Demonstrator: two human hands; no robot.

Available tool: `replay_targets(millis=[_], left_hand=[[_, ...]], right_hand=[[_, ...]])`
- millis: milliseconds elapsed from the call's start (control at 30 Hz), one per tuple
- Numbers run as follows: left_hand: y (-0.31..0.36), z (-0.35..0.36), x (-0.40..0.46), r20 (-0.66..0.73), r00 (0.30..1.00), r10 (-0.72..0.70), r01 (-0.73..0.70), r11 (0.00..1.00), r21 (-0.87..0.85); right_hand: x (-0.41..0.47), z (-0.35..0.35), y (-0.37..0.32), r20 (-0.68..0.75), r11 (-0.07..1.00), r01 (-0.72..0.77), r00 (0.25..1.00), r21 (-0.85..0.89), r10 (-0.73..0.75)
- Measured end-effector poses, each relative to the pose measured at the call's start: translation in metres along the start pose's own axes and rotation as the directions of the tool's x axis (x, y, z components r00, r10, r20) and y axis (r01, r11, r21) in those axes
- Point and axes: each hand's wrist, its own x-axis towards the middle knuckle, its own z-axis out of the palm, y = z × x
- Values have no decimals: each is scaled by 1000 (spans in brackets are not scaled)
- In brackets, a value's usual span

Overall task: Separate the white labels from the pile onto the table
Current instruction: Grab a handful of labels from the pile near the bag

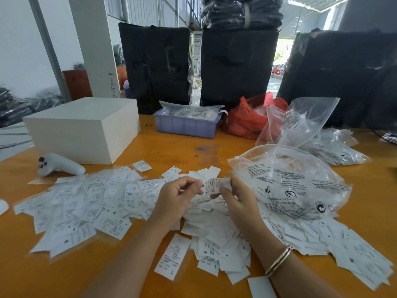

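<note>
A heap of white printed labels (pixel 214 235) lies in front of me on the orange table (pixel 182 151). To the left, many labels (pixel 86 203) are spread flat in a wide patch. More labels (pixel 343 244) spill out at the right. Above the heap, my right hand (pixel 238 201) pinches a small bunch of labels (pixel 216 186) between thumb and fingers. My left hand (pixel 180 196) is beside it with curled fingers, its fingertips on the same bunch's left edge.
A clear printed plastic bag (pixel 296 186) lies right of my hands, with more clear bags (pixel 307 123) behind. A white box (pixel 86 130), a white controller (pixel 58 164), a purple tray (pixel 187 123) and a red bag (pixel 249 119) stand further back. Black bundles (pixel 236 67) line the far edge.
</note>
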Motion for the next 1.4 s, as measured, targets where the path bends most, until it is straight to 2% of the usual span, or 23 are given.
replay_targets(millis=[167,367,633,1000,1167,1400], left_hand=[[-1,0,0,35,999,-17,19,999,-38],[-5,0,2,0,1000,-24,24,999,-42],[-4,0,1,23,1000,2,-2,1000,-14],[-3,1,1,-28,999,-29,30,999,17],[-1,0,0,-9,1000,-20,20,1000,2],[-2,1,-1,8,1000,-3,3,1000,-4]], right_hand=[[0,-1,1,-1,999,11,1000,35,-11],[-1,-1,-2,28,1000,1,1000,-2,-1],[-1,-2,-3,42,989,-143,989,33,141],[-2,-3,-2,69,987,-154,986,50,150],[-2,-2,-1,107,989,-143,985,35,139],[-1,-2,0,77,990,-124,990,65,119]])
